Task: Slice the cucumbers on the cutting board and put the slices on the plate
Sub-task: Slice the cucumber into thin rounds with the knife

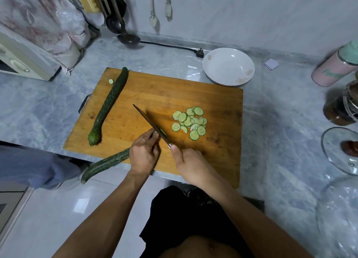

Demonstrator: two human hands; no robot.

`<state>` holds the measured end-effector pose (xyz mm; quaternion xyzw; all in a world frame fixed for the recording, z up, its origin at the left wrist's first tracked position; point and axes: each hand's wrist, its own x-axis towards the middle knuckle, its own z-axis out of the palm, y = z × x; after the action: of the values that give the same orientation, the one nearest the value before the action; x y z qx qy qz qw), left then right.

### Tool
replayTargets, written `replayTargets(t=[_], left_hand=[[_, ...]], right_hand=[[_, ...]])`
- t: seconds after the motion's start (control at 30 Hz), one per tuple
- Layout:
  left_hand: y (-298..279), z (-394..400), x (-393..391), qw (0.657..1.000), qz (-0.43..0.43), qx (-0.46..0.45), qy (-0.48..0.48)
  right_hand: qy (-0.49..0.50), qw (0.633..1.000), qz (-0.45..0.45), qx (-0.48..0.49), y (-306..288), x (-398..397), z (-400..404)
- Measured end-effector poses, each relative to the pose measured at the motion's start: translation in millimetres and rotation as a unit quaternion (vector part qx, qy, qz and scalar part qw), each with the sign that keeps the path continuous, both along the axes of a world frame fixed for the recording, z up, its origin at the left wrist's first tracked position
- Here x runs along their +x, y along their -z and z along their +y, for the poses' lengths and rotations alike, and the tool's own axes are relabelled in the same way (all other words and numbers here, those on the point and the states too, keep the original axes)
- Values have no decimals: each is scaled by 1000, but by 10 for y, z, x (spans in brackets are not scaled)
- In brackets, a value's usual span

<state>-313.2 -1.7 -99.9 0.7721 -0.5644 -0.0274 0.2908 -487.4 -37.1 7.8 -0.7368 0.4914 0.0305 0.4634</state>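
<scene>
On the left half of the wooden cutting board, which lies on a grey marbled counter, a whole cucumber rests diagonally with a small cut-off end piece just beside its far tip, set out of the knife's way until its turn. Nearer the person, a second cucumber overhangs the board's front edge, its uncut length trailing left off the counter so the cut end sits on the board. The left hand pins that end down, fingers curled round it with knuckles arched toward the blade, likely guiding each cut. The knife angles across the board's middle, its edge down against the cucumber end. The right hand grips the handle, fingers wrapped round it, thumb lying along the top. Right of the blade lies an overlapping pile of thin slices, not yet moved. Beyond the board's far right corner, touching it, sits the white plate, holding no slices.
</scene>
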Motion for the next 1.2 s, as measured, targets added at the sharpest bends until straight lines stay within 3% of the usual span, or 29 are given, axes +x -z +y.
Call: replayTargets(t=[0.17,0.37,0.53,0.9,1.2], left_hand=[[-38,0,-32,1000,3,-28,-13],[-105,19,-15,998,22,-58,-1],[-102,34,-12,998,44,-45,-6],[-100,40,25,998,48,-43,5],[-83,29,40,997,64,-34,7]], right_hand=[[15,1000,-15,14,-32,-50,-86],[127,978,-73,151,-66,-212,-206],[124,987,-46,93,-82,-410,-282],[-18,999,-35,-27,-204,-210,2],[-55,998,-26,-34,-213,-265,52]])
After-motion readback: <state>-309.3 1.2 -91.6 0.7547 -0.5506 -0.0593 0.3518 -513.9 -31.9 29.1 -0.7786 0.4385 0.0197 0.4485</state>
